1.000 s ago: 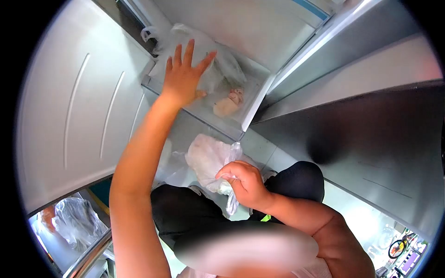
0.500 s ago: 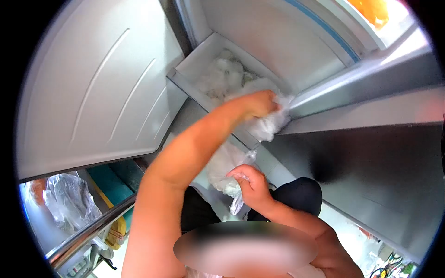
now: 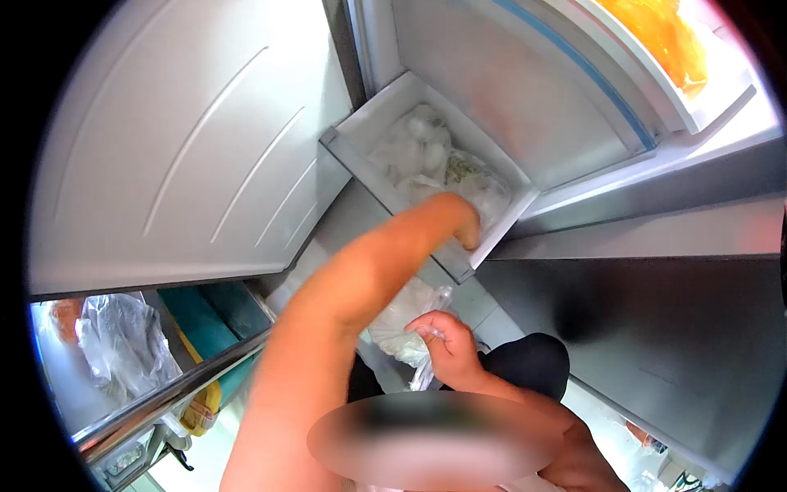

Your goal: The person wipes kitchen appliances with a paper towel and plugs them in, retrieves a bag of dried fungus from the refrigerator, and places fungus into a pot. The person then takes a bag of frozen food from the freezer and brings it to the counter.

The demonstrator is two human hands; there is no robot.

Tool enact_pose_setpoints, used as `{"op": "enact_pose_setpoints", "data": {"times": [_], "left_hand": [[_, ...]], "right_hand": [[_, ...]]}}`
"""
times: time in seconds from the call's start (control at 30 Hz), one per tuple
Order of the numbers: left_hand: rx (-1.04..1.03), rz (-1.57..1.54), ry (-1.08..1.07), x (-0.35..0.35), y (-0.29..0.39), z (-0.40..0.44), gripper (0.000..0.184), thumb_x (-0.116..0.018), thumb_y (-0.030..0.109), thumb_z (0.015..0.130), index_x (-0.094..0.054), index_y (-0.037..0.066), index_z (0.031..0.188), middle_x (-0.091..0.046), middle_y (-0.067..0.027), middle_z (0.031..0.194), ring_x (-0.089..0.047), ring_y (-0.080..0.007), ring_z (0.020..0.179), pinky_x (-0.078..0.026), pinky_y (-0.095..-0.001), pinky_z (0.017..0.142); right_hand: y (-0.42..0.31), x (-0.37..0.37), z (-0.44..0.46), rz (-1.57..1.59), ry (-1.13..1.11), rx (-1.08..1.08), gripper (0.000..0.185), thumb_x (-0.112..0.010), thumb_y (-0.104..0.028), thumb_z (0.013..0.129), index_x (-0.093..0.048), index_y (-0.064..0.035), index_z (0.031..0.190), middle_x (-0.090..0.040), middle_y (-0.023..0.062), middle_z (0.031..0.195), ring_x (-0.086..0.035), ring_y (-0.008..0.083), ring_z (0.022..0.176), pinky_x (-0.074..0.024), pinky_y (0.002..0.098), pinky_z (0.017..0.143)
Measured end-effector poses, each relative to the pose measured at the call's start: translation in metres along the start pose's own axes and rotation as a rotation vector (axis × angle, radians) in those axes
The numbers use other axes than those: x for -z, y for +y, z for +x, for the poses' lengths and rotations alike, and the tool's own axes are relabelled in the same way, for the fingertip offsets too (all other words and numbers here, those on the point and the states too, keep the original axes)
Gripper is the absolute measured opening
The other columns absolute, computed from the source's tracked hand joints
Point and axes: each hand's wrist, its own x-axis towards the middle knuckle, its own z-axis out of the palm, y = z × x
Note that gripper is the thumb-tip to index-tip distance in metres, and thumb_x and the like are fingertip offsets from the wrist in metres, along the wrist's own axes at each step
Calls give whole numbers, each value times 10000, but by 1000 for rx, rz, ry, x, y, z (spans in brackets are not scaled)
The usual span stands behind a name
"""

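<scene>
A white freezer drawer (image 3: pixel 348 156) stands pulled out, holding several clear plastic bags (image 3: pixel 426 139) of pale contents. One bag near the right side shows something greenish (image 3: pixel 466 172). My left hand (image 3: pixel 466 223) reaches down into the drawer's near right corner, beside the bags. Its fingers point downward and are hidden, so what they touch is unclear. Lower down, my right hand (image 3: pixel 449 343) is closed round the gathered top of a translucent plastic bag (image 3: pixel 400 328). That bag hangs between my knees, in front of the drawer, with pale contents.
The open fridge door (image 3: pixel 188 156) fills the left. A grey panel (image 3: pixel 656 344) stands on the right. An upper drawer (image 3: pixel 656 57) with an orange item is at top right. At lower left, a metal-edged surface (image 3: pixel 205 361) carries a crumpled plastic bag (image 3: pixel 123 344).
My left hand has gone lower into the drawer; the plastic bag it held at the drawer's edge no longer hangs over the front. My right hand keeps its grip on the other bag.
</scene>
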Motion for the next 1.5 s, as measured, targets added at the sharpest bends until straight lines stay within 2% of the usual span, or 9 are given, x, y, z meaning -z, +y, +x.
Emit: {"op": "enact_pose_setpoints", "data": {"times": [0.13, 0.2, 0.4, 0.5, 0.73, 1.0, 1.1, 1.27, 1.5], "left_hand": [[-208, -412, 575, 12, -66, -26, 535, -614, 377, 755, -558, 58, 1181, -586, -157, 1149, -603, -275, 960, -486, -409, 794], [258, -136, 1138, 15, -94, -19, 458, -606, 349, 771, -604, 58, 1124, -616, -173, 1079, -614, -297, 927, -491, -417, 779], [292, 29, 389, 13, -125, 17, 455, -613, 280, 780, -562, 62, 1175, -621, -162, 1036, -609, -317, 889, -491, -412, 768], [-216, -182, 869, -11, -83, 15, 278, -574, 231, 772, -681, 88, 985, -641, -160, 1018, -595, -364, 968, -471, -470, 811], [-300, 87, 259, -16, -51, 89, 177, -557, 51, 655, -643, -65, 757, -631, -247, 796, -624, -361, 753, -473, -439, 626], [-18, -103, 672, 2, -26, -83, 446, -544, 261, 843, -495, 72, 1245, -516, -180, 1215, -526, -327, 1096, -436, -428, 890], [-289, -349, 1365, -48, -76, -107, 376, -522, 298, 877, -538, 75, 1179, -556, -124, 1154, -555, -273, 1011, -450, -363, 857], [150, -1478, 1165, -152, -109, -126, 463, -495, 416, 903, -503, 79, 1220, -555, -90, 1159, -550, -184, 1005, -445, -343, 858], [-623, -1796, 336, -181, -89, -176, 850, -409, 716, 792, -389, 43, 1310, -511, -148, 1220, -529, -265, 1099, -442, -435, 898]], "right_hand": [[0, 4, -1, -1, -6, -24, 128, -502, -8, 845, -622, -9, 886, -624, 108, 841, -588, 182, 807, -441, 285, 765], [0, 5, 1, 7, -1, -22, 131, -498, -4, 845, -623, -7, 886, -625, 105, 843, -588, 180, 809, -442, 282, 768], [7, 2, 0, 2, 15, -65, 127, -500, -5, 851, -622, -3, 888, -632, 98, 848, -592, 176, 820, -444, 276, 779], [6, 3, 0, 0, 17, -64, 124, -504, -10, 855, -623, -4, 891, -634, 96, 848, -593, 175, 818, -445, 277, 778], [2, 0, 6, -5, 35, -64, 169, -502, 54, 767, -624, -11, 864, -625, 146, 820, -609, 274, 782, -468, 321, 726], [21, -4, -1, -7, 48, -50, 125, -490, -18, 871, -606, 13, 908, -625, 74, 871, -584, 148, 848, -441, 268, 791], [13, -3, 4, 69, 49, -92, 110, -506, -23, 863, -604, 4, 903, -627, 80, 867, -583, 153, 840, -438, 270, 789], [-11, 6, 3, 360, 5, -134, 126, -516, -110, 909, -591, -10, 896, -597, 31, 879, -531, 104, 859, -388, 232, 824], [-39, 15, 14, 833, 44, 76, 228, -539, -269, 901, -462, -59, 863, -547, 81, 836, -545, 189, 813, -448, 324, 744]]}}
